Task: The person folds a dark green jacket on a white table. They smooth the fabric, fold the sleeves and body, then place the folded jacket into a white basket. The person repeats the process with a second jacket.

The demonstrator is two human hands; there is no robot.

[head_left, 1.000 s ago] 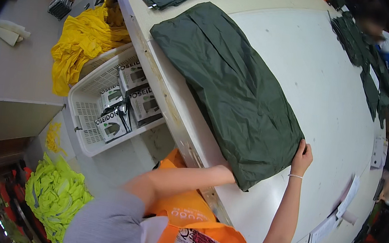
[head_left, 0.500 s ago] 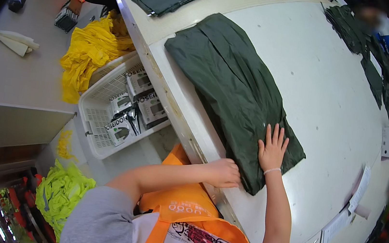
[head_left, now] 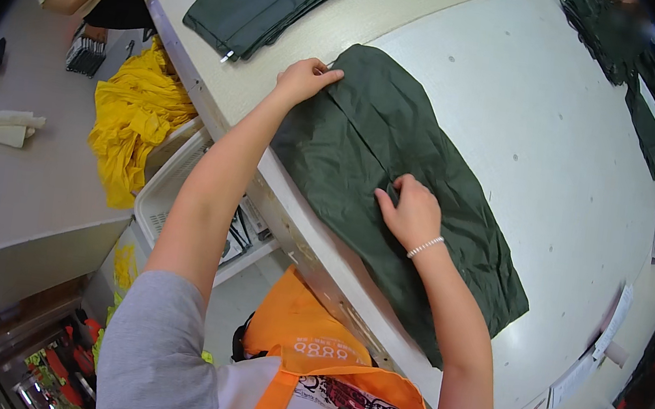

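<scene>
Lying slantwise on the table: a long folded piece of dark green cloth (head_left: 362, 201), rounded at its upper end, its lower left side running along the table's near edge.
Fabric: thin and smooth with a soft sheen; creases run lengthwise, crumpling toward the lower right.
Left hand (head_left: 303, 83): at the cloth's upper left edge, fingers bent; from here I cannot tell whether they pinch it.
Right hand (head_left: 414, 215): over the middle, thumb and fingers curved against the cloth; I cannot tell whether a fold is nipped.
Table (head_left: 527, 180): hard, white, lightly specked.
Neighbouring stack (head_left: 267, 1): flat, layered, dark green.
Floor side: rumpled yellow cloth (head_left: 133, 123) beside a slotted white basket (head_left: 170, 185).
</scene>
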